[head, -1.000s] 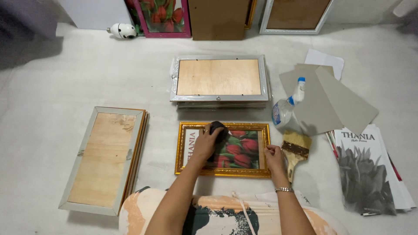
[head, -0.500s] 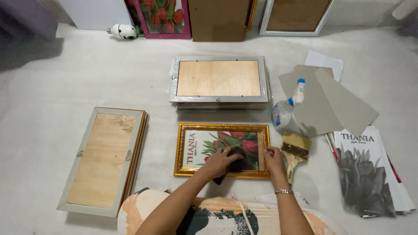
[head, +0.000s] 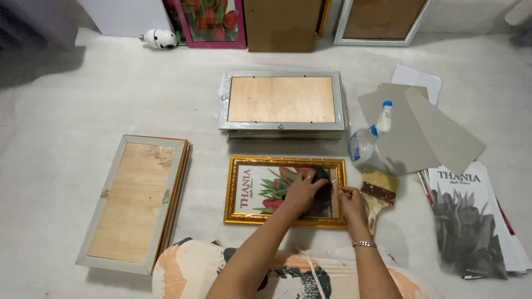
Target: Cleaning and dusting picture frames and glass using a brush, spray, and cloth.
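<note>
On the floor, the person's left hand (head: 303,191) presses a dark cloth (head: 321,182) onto the glass of a gold-framed tulip picture (head: 260,188), its grip wrapped around the cloth near the frame's right end. The right hand (head: 351,200) pinches that frame's right edge. Just beside lies a paintbrush (head: 377,194); beyond it, a spray bottle (head: 366,141) and a stack of silver frames (head: 281,102).
</note>
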